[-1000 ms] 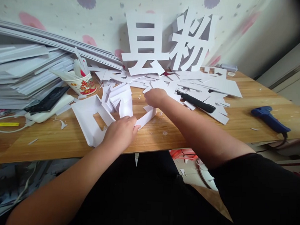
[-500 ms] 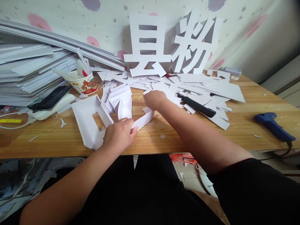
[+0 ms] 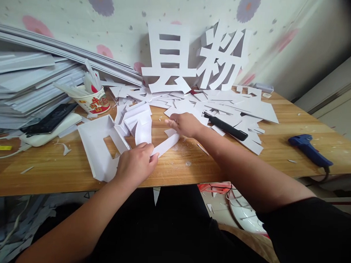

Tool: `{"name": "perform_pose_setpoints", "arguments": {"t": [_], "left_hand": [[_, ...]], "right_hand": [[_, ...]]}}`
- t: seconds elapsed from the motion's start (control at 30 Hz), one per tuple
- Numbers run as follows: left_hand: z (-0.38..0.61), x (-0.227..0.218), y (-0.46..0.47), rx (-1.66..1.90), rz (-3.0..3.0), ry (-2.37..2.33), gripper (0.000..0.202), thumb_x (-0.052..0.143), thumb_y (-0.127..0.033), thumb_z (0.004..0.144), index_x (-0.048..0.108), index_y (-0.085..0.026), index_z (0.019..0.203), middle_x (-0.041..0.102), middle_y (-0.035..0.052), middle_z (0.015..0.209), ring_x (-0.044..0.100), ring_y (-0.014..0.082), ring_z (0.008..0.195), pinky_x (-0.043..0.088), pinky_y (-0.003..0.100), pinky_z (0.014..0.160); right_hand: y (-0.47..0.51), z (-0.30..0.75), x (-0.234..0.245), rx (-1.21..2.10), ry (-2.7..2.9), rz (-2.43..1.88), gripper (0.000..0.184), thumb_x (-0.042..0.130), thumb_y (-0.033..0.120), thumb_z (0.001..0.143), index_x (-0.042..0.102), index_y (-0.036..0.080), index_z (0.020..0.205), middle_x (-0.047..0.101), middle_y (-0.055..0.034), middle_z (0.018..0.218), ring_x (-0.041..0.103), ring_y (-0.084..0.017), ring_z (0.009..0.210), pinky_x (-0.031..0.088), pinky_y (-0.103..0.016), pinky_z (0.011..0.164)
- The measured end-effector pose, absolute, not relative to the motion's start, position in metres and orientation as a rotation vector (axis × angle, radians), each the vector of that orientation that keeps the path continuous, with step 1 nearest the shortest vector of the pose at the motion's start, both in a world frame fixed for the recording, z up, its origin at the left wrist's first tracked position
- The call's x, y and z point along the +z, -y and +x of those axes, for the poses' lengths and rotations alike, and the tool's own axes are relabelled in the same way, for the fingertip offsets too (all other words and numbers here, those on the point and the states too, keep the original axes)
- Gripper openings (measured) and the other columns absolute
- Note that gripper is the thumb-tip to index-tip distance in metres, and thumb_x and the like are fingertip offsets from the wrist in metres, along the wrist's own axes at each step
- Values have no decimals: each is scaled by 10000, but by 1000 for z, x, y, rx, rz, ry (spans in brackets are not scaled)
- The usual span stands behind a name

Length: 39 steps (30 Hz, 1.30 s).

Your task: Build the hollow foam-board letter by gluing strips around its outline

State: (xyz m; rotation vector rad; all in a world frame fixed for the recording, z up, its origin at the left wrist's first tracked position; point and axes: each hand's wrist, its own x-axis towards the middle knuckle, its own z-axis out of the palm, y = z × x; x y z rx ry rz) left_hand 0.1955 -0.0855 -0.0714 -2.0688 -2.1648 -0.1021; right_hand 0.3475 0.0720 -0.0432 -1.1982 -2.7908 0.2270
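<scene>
My left hand [image 3: 136,162] is closed on a white foam-board piece, whose narrow strip [image 3: 166,144] stands on edge and runs up to the right. A curved white wall [image 3: 143,131] rises just behind the fingers, and my grip hides how the parts join. Over the strip's far end, my right hand [image 3: 183,124] has its fingers stretched out to the left and holds nothing that I can see. Left of my left hand lies a white box-like foam-board piece [image 3: 90,144] with a rectangular opening.
Two white raised characters [image 3: 169,54] lean on the wall behind a heap of offcuts [image 3: 188,105]. A black cutter knife [image 3: 227,126] lies on the heap. At right is a blue glue gun [image 3: 310,149]. A paper cup [image 3: 94,103], a phone [image 3: 51,117] and stacked boards [image 3: 24,89] fill the left.
My right hand has loosened from the strip's far end and its fingers have straightened. A thin sliver now shows beneath my right forearm. The view has shifted slightly; my left hand keeps its grip.
</scene>
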Motion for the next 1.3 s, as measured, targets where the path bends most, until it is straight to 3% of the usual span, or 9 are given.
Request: {"name": "perform_pose_setpoints", "arguments": {"t": [0.13, 0.2, 0.27, 0.4, 0.5, 0.73, 1.3], "left_hand": [[185, -72, 90, -101, -2116, 2129, 256, 422, -355, 896, 567, -194, 758, 635, 42, 809, 600, 201, 715, 268, 312, 551], [173, -71, 96, -103, -2194, 2078, 262, 417, -343, 897, 561, -194, 738, 626, 34, 774, 590, 188, 690, 287, 305, 560], [158, -70, 105, -113, -2295, 2008, 270, 410, -329, 904, 554, -193, 720, 616, 26, 745, 573, 172, 661, 307, 296, 570], [139, -68, 117, -173, -2387, 1902, 282, 415, -318, 911, 537, -191, 691, 593, 18, 707, 539, 152, 612, 307, 287, 555], [140, -69, 119, -237, -2348, 1881, 279, 425, -297, 896, 524, -191, 658, 573, 14, 664, 515, 145, 567, 300, 286, 536], [148, -77, 119, -331, -2231, 1812, 264, 477, -273, 869, 508, -188, 621, 538, -1, 614, 486, 133, 510, 283, 287, 492], [152, -83, 120, -315, -2149, 1925, 303, 475, -321, 882, 507, -192, 610, 531, 0, 600, 468, 123, 513, 279, 277, 495]], "right_hand": [[-65, 362, -41, 319, 2948, -948, 948, 650, 715, 754, 403, 91, 1424, 673, -173, 1121, 634, -307, 1010, 432, -309, 769], [-55, 361, -41, 279, 2954, -968, 1003, 726, 721, 660, 446, 80, 1379, 698, -145, 983, 652, -307, 906, 423, -305, 693], [-43, 357, -42, 226, 2935, -959, 891, 727, 718, 660, 541, 100, 1273, 687, -102, 870, 646, -280, 804, 387, -292, 625], [-23, 350, -48, 162, 2980, -794, 545, 607, 685, 812, 676, 167, 966, 619, -69, 878, 568, -183, 682, 301, -270, 567], [-18, 350, -55, 156, 2987, -816, 542, 566, 687, 839, 675, 156, 824, 563, -59, 841, 453, -128, 589, 252, -265, 542], [-14, 349, -63, 180, 2918, -904, 562, 550, 694, 841, 668, 151, 758, 492, -47, 806, 326, -113, 550, 233, -269, 533], [-7, 346, -67, 152, 2847, -965, 477, 695, 637, 762, 659, 163, 711, 510, -55, 839, 408, -119, 556, 297, -277, 541]]}}
